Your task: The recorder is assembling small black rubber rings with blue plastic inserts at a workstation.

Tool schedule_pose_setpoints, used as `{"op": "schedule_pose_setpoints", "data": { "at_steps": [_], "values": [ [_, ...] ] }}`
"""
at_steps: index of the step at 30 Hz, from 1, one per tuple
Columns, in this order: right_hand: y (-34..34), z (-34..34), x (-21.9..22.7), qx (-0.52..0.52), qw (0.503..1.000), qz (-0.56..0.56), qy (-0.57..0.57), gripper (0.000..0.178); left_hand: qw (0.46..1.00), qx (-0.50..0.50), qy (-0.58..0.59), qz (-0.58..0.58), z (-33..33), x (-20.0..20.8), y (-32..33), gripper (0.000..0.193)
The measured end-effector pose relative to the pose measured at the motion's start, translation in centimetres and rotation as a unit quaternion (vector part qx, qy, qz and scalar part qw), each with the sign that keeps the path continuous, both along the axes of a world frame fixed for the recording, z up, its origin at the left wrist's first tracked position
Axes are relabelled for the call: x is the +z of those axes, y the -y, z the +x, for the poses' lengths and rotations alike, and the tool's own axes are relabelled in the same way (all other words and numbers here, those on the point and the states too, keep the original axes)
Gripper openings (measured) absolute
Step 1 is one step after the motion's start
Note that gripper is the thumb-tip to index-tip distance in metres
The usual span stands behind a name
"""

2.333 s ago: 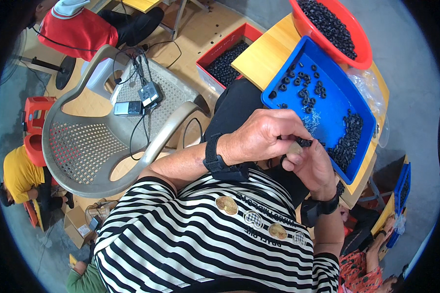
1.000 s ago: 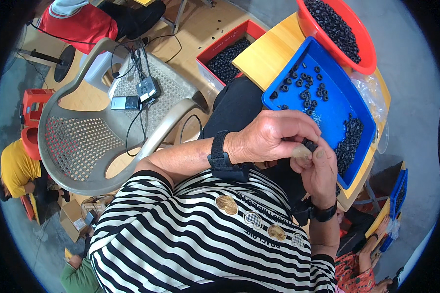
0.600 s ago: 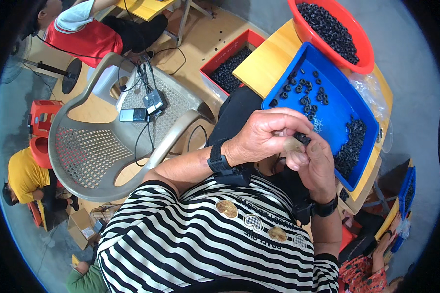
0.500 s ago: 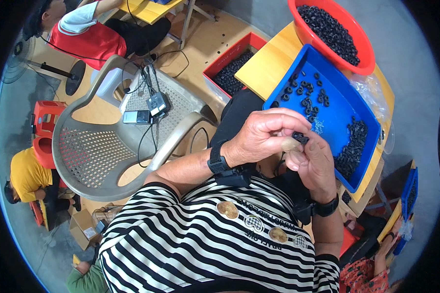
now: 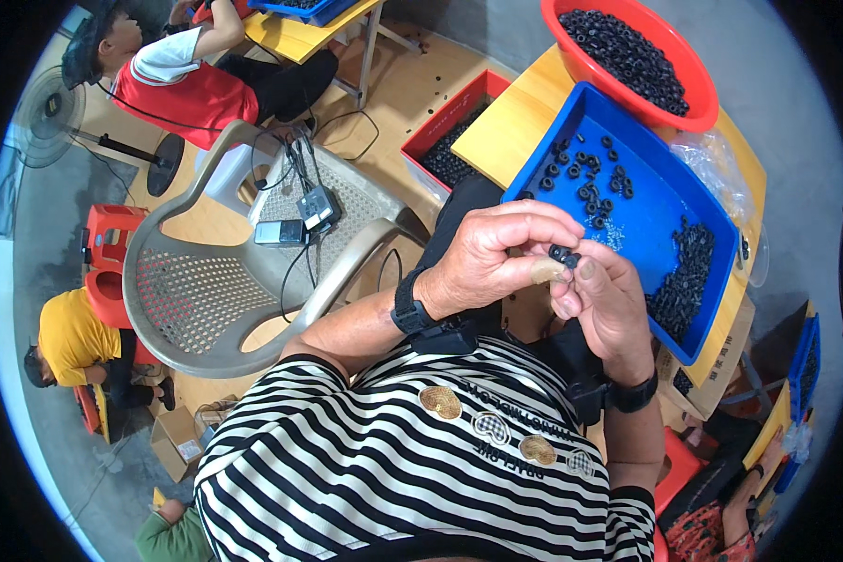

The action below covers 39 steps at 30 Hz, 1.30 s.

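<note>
Pinching the small, black, ring-shaped pieces in front of my chest, I have the fingers of both hands clamped on them: thumb and forefinger of my left hand from one side, those of my right hand from the other. I make out what look like two rounded ends touching, though whether they are joined, or one part, I cannot tell. They sit just outside the near edge of the wide, blue plastic tray, so I would do better to bring my wrists over it; then anything that slips should drop among the loose black rings rather than into my lap.

To work this well, I judge, the left grip should stay steady as an anchor while the right does the fine turning or pulling, with pressure from the fingertips alone. Squeezing too hard would likely make so small and round a thing shoot out. Keeping my fingertips low on its sides leaves the ends in sight. The heap of small dark pieces at the tray's right end should be kept apart from the rings, and the tray left flat on the yellow wooden surface.
</note>
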State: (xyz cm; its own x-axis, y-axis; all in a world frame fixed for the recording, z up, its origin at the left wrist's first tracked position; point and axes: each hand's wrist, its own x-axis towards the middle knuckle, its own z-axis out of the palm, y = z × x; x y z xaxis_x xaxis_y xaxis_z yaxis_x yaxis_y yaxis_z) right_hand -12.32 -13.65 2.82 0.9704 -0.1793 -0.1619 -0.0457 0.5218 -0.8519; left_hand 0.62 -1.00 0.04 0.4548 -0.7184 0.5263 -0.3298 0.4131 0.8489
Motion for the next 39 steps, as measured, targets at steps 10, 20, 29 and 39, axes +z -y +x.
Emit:
{"op": "schedule_pose_setpoints", "data": {
  "at_steps": [10, 20, 29, 39],
  "values": [
    [-0.3, -0.6, -0.5, -0.113, 0.992, -0.039, 0.025, 0.015, 1.000, -0.006, -0.013, 0.014, -0.8, 0.1, 0.3, 0.029],
    [-0.4, -0.4, -0.9, -0.138, 0.987, -0.061, 0.060, 0.014, 0.993, -0.047, -0.102, 0.020, -0.7, -0.4, 0.1, 0.030],
    [-0.2, -0.5, -0.8, -0.138, 0.975, -0.169, 0.030, 0.018, 0.940, -0.138, -0.311, 0.025, -0.8, -0.3, -0.2, 0.030],
    [-0.9, -0.1, 0.5, -0.162, 0.942, -0.292, 0.017, 0.019, 0.926, -0.142, -0.346, 0.053, -0.6, -0.4, -0.8, 0.031]
  ]
}}
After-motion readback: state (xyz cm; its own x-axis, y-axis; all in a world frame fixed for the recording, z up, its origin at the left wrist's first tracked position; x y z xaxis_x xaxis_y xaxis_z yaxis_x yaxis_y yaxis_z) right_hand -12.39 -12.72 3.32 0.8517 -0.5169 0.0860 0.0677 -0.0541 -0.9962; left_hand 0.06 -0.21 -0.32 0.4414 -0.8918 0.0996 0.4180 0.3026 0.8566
